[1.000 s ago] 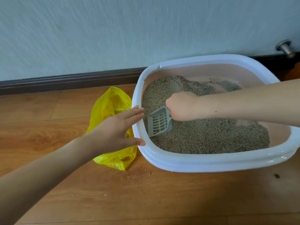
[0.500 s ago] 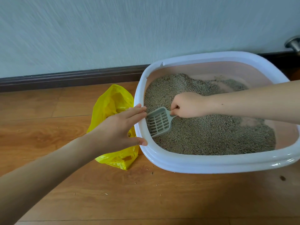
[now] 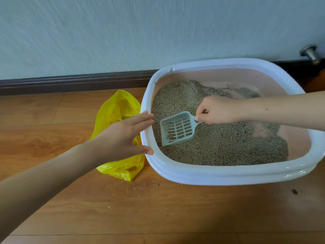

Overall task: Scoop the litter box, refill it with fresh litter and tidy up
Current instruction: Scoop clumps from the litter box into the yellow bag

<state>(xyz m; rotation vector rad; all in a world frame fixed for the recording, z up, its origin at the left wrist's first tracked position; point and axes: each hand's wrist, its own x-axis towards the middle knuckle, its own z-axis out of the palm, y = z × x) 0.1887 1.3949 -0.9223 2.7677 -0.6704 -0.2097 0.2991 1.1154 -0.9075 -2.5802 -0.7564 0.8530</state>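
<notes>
A litter box (image 3: 228, 173) with a white rim and pink inside stands on the wooden floor against the wall, holding grey-brown litter (image 3: 228, 147). My right hand (image 3: 218, 110) grips the handle of a grey slotted scoop (image 3: 177, 129), whose blade lies on the litter near the box's left wall with a few grains in it. My left hand (image 3: 123, 136) rests with straight fingers on the box's left rim, thumb on the near corner. A crumpled yellow plastic bag (image 3: 117, 110) lies on the floor just left of the box, partly behind my left hand.
A dark baseboard (image 3: 70, 83) runs along the pale wall behind. A metal door stopper (image 3: 309, 53) sticks out at the far right. Several litter grains (image 3: 158, 185) and a dark speck (image 3: 294, 191) lie scattered on the floor in front of the box.
My right hand has drawn back to the right along the handle, and the scoop's blade now lies flatter and fully in view. My left hand has stayed on the rim.
</notes>
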